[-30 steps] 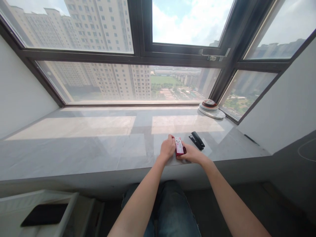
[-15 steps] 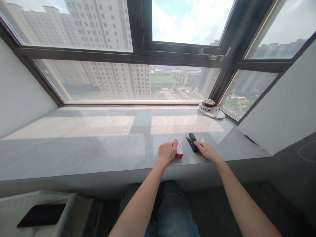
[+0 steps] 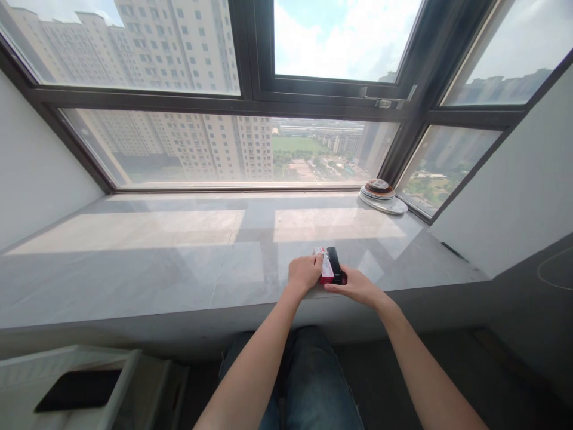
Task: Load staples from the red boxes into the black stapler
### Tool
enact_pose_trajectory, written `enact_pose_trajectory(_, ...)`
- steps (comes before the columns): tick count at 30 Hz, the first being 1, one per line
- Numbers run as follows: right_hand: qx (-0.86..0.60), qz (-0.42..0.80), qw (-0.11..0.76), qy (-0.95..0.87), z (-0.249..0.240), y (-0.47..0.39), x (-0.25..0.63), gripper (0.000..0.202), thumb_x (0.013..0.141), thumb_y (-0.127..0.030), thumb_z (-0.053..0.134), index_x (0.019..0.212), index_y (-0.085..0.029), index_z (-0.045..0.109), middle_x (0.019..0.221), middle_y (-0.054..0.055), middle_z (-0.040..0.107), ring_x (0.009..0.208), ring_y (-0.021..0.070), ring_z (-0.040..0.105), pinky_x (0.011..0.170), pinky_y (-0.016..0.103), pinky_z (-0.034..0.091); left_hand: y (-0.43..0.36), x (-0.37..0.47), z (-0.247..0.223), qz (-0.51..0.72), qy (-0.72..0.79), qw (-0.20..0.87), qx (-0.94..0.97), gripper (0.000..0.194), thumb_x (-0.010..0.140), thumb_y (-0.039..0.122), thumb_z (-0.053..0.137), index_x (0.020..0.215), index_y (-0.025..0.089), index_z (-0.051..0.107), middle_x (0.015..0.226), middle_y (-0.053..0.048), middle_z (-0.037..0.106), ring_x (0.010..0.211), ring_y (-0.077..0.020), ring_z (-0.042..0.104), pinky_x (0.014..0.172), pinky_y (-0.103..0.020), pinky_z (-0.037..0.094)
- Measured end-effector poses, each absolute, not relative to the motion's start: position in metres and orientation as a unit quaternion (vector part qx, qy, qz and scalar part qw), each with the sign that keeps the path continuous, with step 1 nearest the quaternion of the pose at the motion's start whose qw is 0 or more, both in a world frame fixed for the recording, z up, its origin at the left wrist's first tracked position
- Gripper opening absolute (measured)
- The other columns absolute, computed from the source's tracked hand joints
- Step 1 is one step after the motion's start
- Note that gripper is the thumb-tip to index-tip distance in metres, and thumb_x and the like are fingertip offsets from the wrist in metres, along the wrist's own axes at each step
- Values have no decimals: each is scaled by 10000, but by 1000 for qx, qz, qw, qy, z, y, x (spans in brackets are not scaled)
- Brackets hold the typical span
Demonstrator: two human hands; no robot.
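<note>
A small red-and-white box [image 3: 326,272] sits near the front edge of the windowsill, its printed face up. My left hand [image 3: 304,273] is closed around its left side, with the thumb on top. Right up against the box lies a black stapler [image 3: 334,263], lengthwise beside it. My right hand [image 3: 357,285] grips the stapler's near end; its fingers reach across in front, close to the box's lower edge. A bit of red shows by the right thumb, and I cannot make out what it belongs to.
A stack of plates or lids [image 3: 381,196] stands in the far right corner by the window frame. A thin dark object [image 3: 455,252] lies along the right wall. At lower left is a white piece of furniture [image 3: 129,382] with a dark flat object [image 3: 78,391] on it.
My right hand has brought the stapler to the left, from apart to alongside the box. The right fingers now extend in front of it. My left hand stays almost in place on the box.
</note>
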State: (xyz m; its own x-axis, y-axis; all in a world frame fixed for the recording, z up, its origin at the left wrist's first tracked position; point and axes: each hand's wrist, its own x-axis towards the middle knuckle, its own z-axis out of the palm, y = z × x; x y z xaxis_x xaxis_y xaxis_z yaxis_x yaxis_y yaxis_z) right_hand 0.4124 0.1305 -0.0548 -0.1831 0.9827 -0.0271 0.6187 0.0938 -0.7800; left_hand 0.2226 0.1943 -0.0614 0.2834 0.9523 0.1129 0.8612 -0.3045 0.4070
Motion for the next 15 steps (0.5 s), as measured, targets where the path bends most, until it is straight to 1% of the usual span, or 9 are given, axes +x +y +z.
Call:
enact_pose_trajectory(2,-592,316,261,-694,-57,135,413,563,702,-499,827,1171,-218,691,964,40,741,869,285,666,725,306,496,197,222,-61,166,569,138,794,747,1032,602,119,1040,251,778,1032,-99,754,974,-278,688,828,-357,477)
enact_pose_trajectory(4,-602,289,253,-700,-60,140,413,481,698,-465,828,1096,-219,714,923,31,746,852,285,674,729,306,492,199,221,-61,162,564,140,797,744,1027,615,133,1033,249,781,1038,-97,755,982,-278,688,828,-352,478)
enact_pose_trajectory(6,-606,275,247,-704,-62,144,414,441,709,-460,816,1063,-214,722,890,24,746,828,279,678,725,302,490,200,220,-60,158,560,143,801,750,1023,629,138,1022,251,785,1036,-93,756,986,-273,690,830,-341,479)
enact_pose_trajectory(8,-605,276,244,-706,-64,145,416,433,717,-455,809,1061,-208,723,878,21,746,815,273,680,718,295,487,203,220,-59,153,559,144,802,787,1019,642,114,991,238,789,1014,-101,758,979,-266,693,836,-333,480)
enact_pose_trajectory(11,-603,287,243,-703,-64,144,420,418,730,-437,796,1071,-207,722,868,16,748,803,265,681,701,285,480,212,221,-58,151,572,140,794,863,1017,630,40,976,190,782,1014,-140,749,988,-275,689,858,-349,484)
enact_pose_trajectory(13,-603,282,247,-704,-63,143,420,420,733,-433,796,1085,-217,721,880,14,752,813,266,683,697,283,475,220,222,-58,149,586,135,785,875,1018,609,13,1030,160,765,1052,-168,737,1005,-291,683,867,-375,489)
enact_pose_trajectory(15,-606,270,248,-706,-62,142,419,435,726,-442,808,1095,-230,721,900,15,757,831,273,686,704,285,473,228,225,-59,144,595,134,779,833,1023,594,42,1085,151,745,1083,-179,728,1018,-300,680,872,-391,495)
